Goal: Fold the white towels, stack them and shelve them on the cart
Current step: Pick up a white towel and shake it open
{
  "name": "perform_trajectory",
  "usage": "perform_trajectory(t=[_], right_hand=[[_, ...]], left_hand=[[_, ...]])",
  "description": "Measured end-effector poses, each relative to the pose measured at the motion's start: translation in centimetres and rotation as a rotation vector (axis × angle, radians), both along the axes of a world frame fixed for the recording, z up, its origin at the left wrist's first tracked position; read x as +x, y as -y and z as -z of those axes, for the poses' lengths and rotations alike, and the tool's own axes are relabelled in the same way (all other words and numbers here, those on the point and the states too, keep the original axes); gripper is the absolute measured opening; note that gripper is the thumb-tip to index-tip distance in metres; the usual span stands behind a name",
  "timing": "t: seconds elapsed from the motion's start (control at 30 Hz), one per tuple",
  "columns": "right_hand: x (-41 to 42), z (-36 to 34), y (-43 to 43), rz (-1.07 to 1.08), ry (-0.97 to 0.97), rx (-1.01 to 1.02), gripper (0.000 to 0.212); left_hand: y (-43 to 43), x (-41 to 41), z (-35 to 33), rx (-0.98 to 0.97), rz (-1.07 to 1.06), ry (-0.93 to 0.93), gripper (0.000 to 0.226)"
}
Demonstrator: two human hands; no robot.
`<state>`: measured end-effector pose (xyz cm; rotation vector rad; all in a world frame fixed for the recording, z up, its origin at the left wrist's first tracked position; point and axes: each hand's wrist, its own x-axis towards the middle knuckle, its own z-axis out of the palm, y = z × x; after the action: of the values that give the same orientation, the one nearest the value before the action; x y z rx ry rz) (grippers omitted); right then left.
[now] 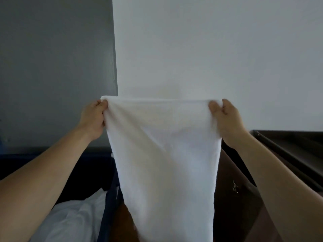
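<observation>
A white towel (162,154) hangs straight down in front of me, held up by its top edge, and runs out of the bottom of the view. My left hand (93,117) pinches the top left corner. My right hand (225,117) pinches the top right corner. Both arms are stretched forward at about the same height, and the top edge between them is nearly taut. More white fabric (73,219) lies bunched at the lower left, inside a dark blue bin (110,198).
A dark brown wooden cabinet (236,198) with a small metal handle stands behind the towel to the right. A dark shelf or tray edge (288,145) runs along the right side. A white wall and a grey wall panel fill the background.
</observation>
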<state>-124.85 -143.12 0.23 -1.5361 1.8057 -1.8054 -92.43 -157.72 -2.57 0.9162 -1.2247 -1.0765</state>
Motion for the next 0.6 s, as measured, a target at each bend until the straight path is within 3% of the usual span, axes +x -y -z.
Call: perform_trajectory(t=[0.1, 0.33, 0.43, 0.6], right_hand=[[0.7, 0.2, 0.3, 0.169, -0.081, -0.016, 0.039], [1.2, 0.6, 0.0, 0.245, -0.097, -0.003, 0.039], [1.4, 0.6, -1.0, 0.256, -0.259, 0.102, 0.041], [1.5, 0.3, -2.8, 0.366, -0.362, 0.166, 0.042]], left_hand=[[0.4, 0.7, 0.4, 0.004, 0.012, 0.029, 0.021], [1.0, 1.1, 0.4, -0.082, -0.068, 0.068, 0.029], [1.4, 1.0, 0.7, -0.117, -0.163, 0.108, 0.024], [1.6, 1.1, 0.5, -0.2, -0.109, 0.196, 0.02]])
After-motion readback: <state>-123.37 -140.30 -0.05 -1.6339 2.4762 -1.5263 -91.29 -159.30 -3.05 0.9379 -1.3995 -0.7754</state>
